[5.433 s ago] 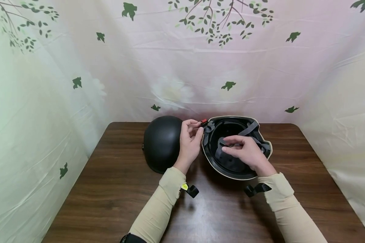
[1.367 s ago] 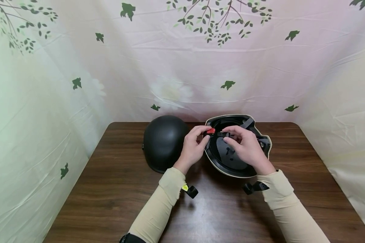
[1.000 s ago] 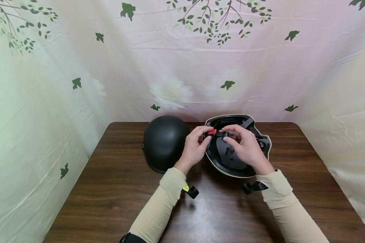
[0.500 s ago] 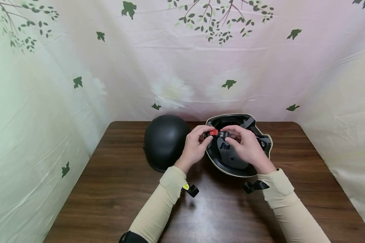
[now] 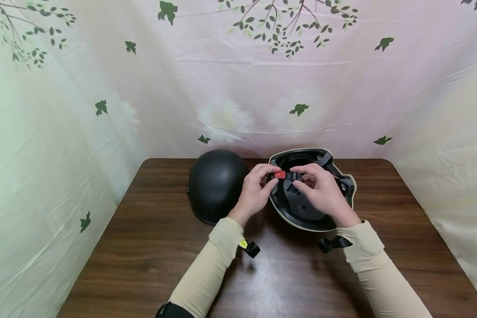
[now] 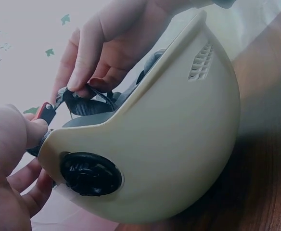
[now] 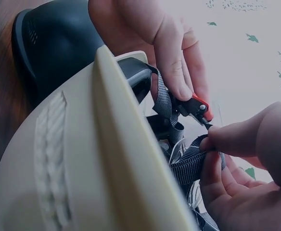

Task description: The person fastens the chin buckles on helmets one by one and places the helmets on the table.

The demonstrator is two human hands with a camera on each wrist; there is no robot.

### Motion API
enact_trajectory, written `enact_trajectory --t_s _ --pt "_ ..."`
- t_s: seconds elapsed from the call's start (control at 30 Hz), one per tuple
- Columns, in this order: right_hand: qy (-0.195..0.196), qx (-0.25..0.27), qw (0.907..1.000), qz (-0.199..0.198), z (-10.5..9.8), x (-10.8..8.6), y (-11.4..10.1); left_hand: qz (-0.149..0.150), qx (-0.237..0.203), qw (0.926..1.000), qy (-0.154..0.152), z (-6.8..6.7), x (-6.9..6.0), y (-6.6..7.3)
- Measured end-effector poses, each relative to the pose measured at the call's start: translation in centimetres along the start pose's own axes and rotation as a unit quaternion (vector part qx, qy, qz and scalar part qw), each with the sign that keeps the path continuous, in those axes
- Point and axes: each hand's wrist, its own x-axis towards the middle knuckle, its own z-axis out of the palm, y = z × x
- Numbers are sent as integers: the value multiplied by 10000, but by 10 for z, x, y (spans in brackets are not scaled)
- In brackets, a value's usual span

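Observation:
A cream helmet [image 6: 179, 139] lies upside down at the table's back right, its black padded interior facing up. Over its opening, my left hand [image 5: 253, 191] pinches the red and black half of the chin strap buckle [image 5: 280, 175] between thumb and fingers. Facing it, my right hand [image 5: 322, 190] pinches the black buckle half [image 5: 293, 176] on the other end of the grey webbing strap [image 7: 188, 168]. The two halves are end to end; whether they are locked I cannot tell. A black dial [image 6: 90, 174] sits on the cream shell's side.
A black helmet [image 5: 216, 187] rests dome up, close to the left of the cream one. Both stand on a brown wooden table [image 5: 151, 247] near its back edge. Behind it hangs a pale curtain [image 5: 238, 88] printed with leaves and birds.
Since the oldest frame, both hands have brought the buckle halves together over the cream helmet, the left hand moving right. Lately the red half has turned slightly; the hands stay almost still.

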Motion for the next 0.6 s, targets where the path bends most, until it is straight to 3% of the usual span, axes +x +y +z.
enact_trajectory --t_s 0.23,0.6 --pt "169 36 9998 -38 1 -1 1 85 -34 10000 33 -1 0 -2" --pt "367 -223 9990 -132 -1 -1 2 -147 -134 9997 145 0 -1 -1"
